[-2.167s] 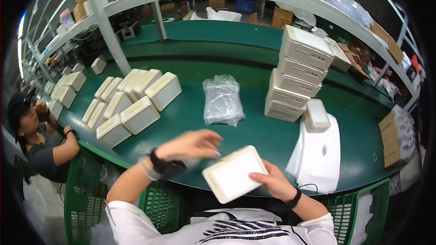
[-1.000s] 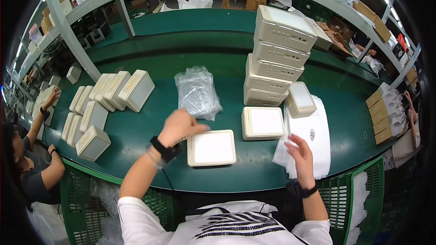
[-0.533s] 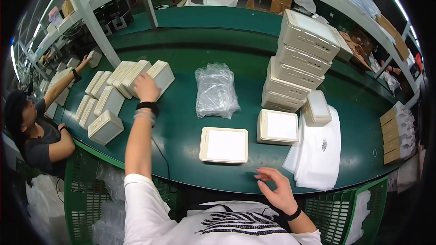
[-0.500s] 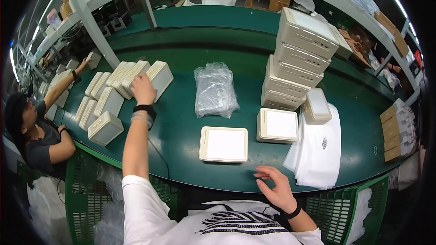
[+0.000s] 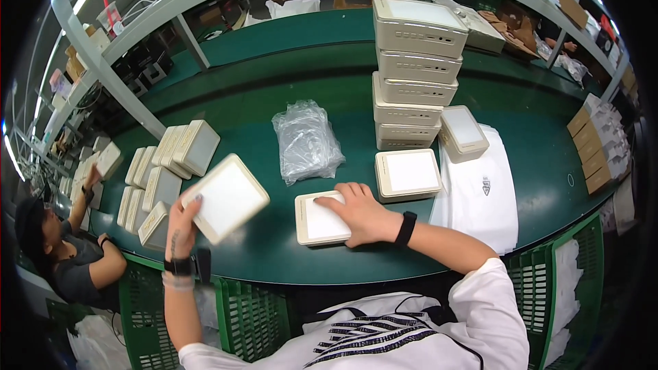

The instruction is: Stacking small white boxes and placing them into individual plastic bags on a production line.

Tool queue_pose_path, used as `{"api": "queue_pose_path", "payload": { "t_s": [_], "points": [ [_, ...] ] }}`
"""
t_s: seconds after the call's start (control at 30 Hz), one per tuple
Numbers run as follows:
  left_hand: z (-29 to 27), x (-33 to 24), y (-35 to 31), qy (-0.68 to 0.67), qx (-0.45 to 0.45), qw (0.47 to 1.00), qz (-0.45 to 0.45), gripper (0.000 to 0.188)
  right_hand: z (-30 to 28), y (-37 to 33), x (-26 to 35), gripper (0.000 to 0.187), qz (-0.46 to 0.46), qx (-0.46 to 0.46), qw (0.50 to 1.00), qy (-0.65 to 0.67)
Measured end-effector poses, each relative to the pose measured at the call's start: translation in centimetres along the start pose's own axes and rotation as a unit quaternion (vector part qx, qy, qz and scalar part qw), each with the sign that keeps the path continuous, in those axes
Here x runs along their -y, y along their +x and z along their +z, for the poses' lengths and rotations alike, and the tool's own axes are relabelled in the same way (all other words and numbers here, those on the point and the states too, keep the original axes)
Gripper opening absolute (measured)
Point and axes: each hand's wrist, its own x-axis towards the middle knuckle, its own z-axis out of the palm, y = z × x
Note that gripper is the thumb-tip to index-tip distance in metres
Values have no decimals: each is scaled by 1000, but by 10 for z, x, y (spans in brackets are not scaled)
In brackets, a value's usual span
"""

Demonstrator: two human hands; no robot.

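Note:
In my left hand, a cream device box with a white face is held tilted above the table, gripped by its left edge. My right hand is closed over the right side of another cream device box, which lies flat near the front edge. A third such box lies flat to the right of that hand. Beyond it rises a stack of cream boxes with ports along their sides. At the left, several similar boxes stand on edge in rows.
A pile of clear plastic bags lies mid-table. White printed sheets sit at the right, under a single box. Brown cartons line the far right. Green crates stand below the front edge. A co-worker reaches over boxes at left.
My left hand has lifted a box from the standing row and brought it nearer. My right hand has moved left from the table edge onto the flat box.

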Motion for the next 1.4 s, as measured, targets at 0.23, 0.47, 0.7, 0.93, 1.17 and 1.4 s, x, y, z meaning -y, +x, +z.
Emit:
{"api": "queue_pose_path", "payload": {
  "t_s": [0.23,0.47,0.7,0.93,1.17,1.4],
  "points": [
    [93,-8,-50,17,220,956,-192,50,-16,28,-36,93,-47,-125,988,76],
    [225,46,-40,6,405,889,-215,52,-84,-80,-22,47,79,-350,874,326],
    [244,19,-70,428,316,836,133,65,-29,-192,-4,42,235,-327,832,383],
    [18,-15,11,732,-139,641,182,76,24,-259,8,43,369,-404,776,314],
    [-120,9,21,781,-120,588,-173,41,-6,-167,12,95,134,-180,966,130],
    [-116,-21,-1,638,-16,770,-11,68,-5,-120,2,97,65,-19,996,-54]
  ]
}}
